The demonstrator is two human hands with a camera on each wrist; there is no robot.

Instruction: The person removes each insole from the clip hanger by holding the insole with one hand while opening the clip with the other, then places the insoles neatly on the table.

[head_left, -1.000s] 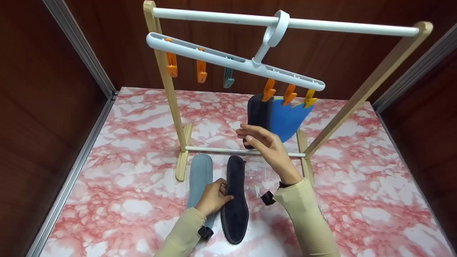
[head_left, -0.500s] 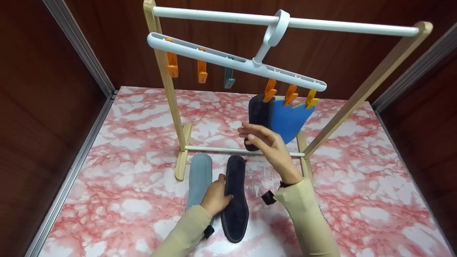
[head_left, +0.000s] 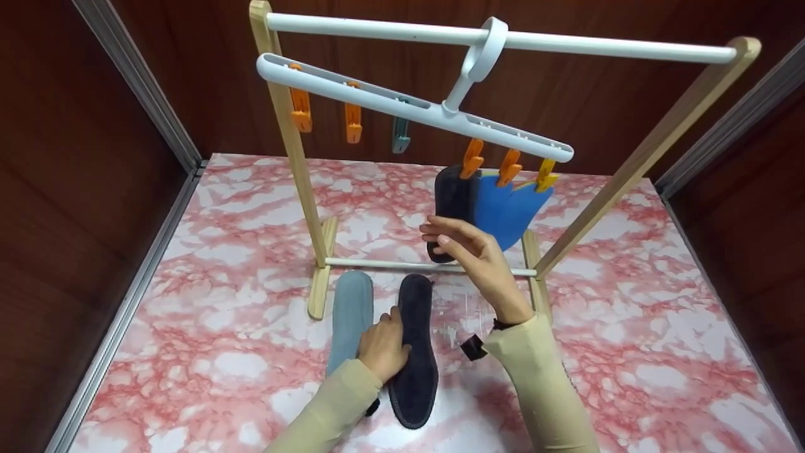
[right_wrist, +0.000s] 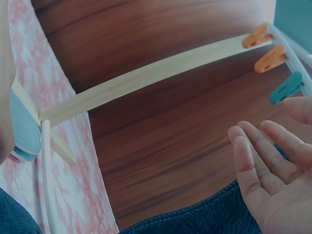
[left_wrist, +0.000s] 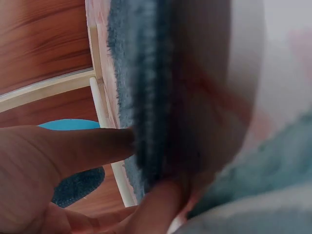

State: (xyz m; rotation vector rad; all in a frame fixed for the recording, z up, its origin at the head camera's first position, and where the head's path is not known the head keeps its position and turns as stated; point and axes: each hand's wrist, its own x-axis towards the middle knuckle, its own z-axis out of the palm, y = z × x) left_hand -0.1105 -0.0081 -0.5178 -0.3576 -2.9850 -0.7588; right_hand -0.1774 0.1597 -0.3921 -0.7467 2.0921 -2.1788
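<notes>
A dark fuzzy shoe insole [head_left: 416,384] lies on the marbled surface. My left hand [head_left: 382,349] pinches its left edge; the left wrist view has the thumb on one face of the insole [left_wrist: 148,83] and a finger on the other. Left of it, partly under the hand and sleeve, is a grey-blue insole [head_left: 352,302]. My right hand [head_left: 481,261] is raised with loosely bent fingers and holds nothing, in front of a hanging dark insole [head_left: 454,195]. Beside that hangs a blue insole [head_left: 509,214]. Orange clips [head_left: 509,168] and a yellow clip [head_left: 546,176] grip these hanging pieces.
A white clip hanger [head_left: 377,104] hangs tilted from the top bar [head_left: 597,47] of a wooden stand [head_left: 654,151]. Its left clips, two orange [head_left: 353,123] and one teal [head_left: 400,129], hold nothing. A low white bar [head_left: 377,264] crosses behind the flat insoles. Brown panels enclose the sides.
My left hand has turned and shifted slightly right and up along the dark insole's edge, its fingers now pointing farther forward. The right hand stays nearly still.
</notes>
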